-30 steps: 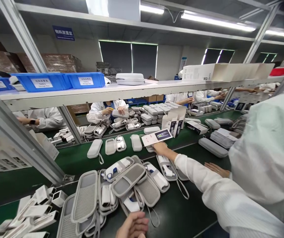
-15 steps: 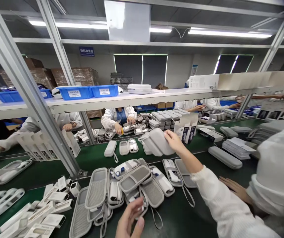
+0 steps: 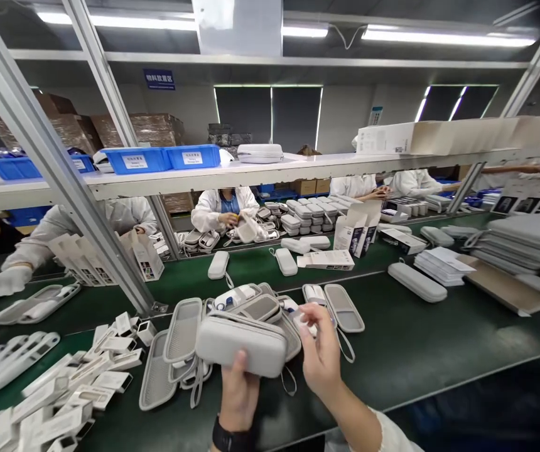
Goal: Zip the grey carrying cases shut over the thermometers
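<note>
A person's left hand (image 3: 238, 392), a dark watch (image 3: 230, 439) on its wrist, clamps a closed grey case (image 3: 242, 344) from below, holding it level just above the green belt (image 3: 415, 339) at the near edge of a packing line. The right hand (image 3: 321, 358) is raised at the case's right end with its fingers curled beside the corner; whether they pinch anything cannot be told. The two hands sit close together, one at each side of the case. Directly behind it lies a heap of open cases (image 3: 183, 326), lids flung back. Small white boxes (image 3: 63, 402) are strewn to the left, and a stack of leaflets (image 3: 442, 263) sits to the right. Across the line, a worker in a white coat (image 3: 213, 207) sits beneath a shelf (image 3: 298, 166) carrying blue bins (image 3: 166, 157).
</note>
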Demonstrator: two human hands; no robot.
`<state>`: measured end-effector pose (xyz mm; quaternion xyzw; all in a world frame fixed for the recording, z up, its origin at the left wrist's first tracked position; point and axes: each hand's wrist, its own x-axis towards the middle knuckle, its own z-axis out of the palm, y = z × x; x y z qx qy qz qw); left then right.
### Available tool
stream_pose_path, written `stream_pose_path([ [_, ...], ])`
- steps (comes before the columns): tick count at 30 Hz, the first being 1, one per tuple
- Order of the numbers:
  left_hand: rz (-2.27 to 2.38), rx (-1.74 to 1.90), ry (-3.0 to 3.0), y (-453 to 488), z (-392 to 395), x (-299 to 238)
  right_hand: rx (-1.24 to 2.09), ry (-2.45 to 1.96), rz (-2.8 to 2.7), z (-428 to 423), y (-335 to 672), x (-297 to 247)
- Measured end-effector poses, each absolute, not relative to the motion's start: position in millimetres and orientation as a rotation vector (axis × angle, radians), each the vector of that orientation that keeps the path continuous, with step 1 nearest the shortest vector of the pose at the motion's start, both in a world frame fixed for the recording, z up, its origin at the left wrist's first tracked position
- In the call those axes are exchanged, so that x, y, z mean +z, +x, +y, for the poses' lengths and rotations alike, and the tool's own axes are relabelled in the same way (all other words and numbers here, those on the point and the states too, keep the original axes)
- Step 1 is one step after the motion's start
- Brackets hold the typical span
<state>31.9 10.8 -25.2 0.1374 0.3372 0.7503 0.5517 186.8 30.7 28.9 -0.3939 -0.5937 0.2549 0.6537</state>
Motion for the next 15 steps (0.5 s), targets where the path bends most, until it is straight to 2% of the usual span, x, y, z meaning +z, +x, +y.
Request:
stream_pose_path([
  [4,0.622,1.754,0.271,20.3,9.6,-10.0,1.552,-0.720,-1.442,25.4,182.2,0.6],
  [6,0.595,1.693,0.297,18.6,9.3,-7.2,1.778,-0.552,-1.438,21.7,172.5,-7.1],
  [11,0.571,1.764,0.286,17.7,4.3,-12.1,1.780,-0.453,-1.364,18.2,150.1,-12.1],
  [15,0.567,1.627,0.438,12.8,1.5,-13.3,1.793,-0.470,-1.359,17.1,138.8,-13.4],
])
